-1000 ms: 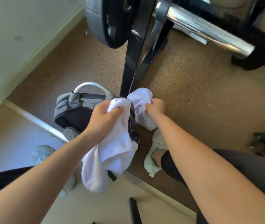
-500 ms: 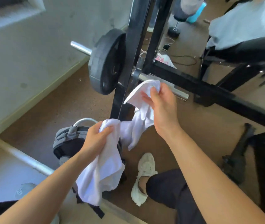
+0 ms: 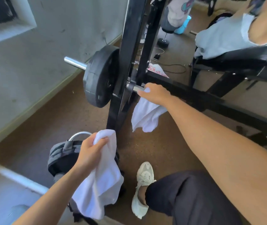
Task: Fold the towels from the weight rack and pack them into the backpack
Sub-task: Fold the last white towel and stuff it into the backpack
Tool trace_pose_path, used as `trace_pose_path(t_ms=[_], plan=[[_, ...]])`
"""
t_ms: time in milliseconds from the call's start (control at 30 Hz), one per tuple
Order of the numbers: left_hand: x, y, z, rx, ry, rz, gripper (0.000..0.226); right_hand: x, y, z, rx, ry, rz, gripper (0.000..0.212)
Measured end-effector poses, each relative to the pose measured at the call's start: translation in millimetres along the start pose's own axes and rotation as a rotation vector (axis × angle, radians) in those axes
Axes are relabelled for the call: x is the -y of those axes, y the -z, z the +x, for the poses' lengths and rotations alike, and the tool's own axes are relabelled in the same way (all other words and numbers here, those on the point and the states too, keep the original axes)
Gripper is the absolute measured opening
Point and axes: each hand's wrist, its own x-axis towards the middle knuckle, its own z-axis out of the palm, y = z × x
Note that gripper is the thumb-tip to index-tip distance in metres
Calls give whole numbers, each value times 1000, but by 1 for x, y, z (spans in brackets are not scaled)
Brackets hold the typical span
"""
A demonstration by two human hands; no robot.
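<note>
My left hand (image 3: 89, 151) grips a bunched white towel (image 3: 102, 181) that hangs down over the grey backpack (image 3: 59, 153) on the floor. My right hand (image 3: 155, 94) holds a second white towel (image 3: 145, 116) up at the steel bar (image 3: 136, 88) of the black weight rack (image 3: 129, 51); the cloth dangles below the hand. How the right fingers lie on the bar is hidden by the hand. The backpack's opening is covered by the left towel and forearm.
A black weight plate (image 3: 100, 78) sits on a chrome bar (image 3: 74, 62) left of the rack post. A black bench (image 3: 236, 62) with another person on it stands at the right. My white shoe (image 3: 143, 189) is near the backpack. A wall runs along the left.
My right hand has risen from beside the backpack up to the rack's bar, carrying its towel. The left hand has kept its towel over the backpack. The view has tilted upward.
</note>
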Motion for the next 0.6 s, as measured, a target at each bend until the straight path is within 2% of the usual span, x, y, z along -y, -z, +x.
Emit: trace_pose_path(t_ms=[67,133,233,300,367,433,500,600], plan=[[2,-2,1,5,5,6,15,-4,-12,-4,-166,28,-54,45],[2,-4,0,15,1,15,14,-4,-15,-4,-207,40,-65,47],[1,-6,0,20,-19,20,14,0,-15,-6,-242,42,-77,64],[-1,-8,-1,29,-27,19,14,6,-19,-17,-375,71,-111,68],[-5,-9,-3,46,-29,17,15,17,-28,-38,-520,135,-23,61],[-9,-9,-5,63,-38,7,15,31,-43,-67,-579,227,192,49],[-13,-8,-7,75,-32,-17,14,45,-66,-99,-509,288,426,39],[-17,-3,-10,82,-9,-60,16,62,-100,-145,-85,233,707,54]])
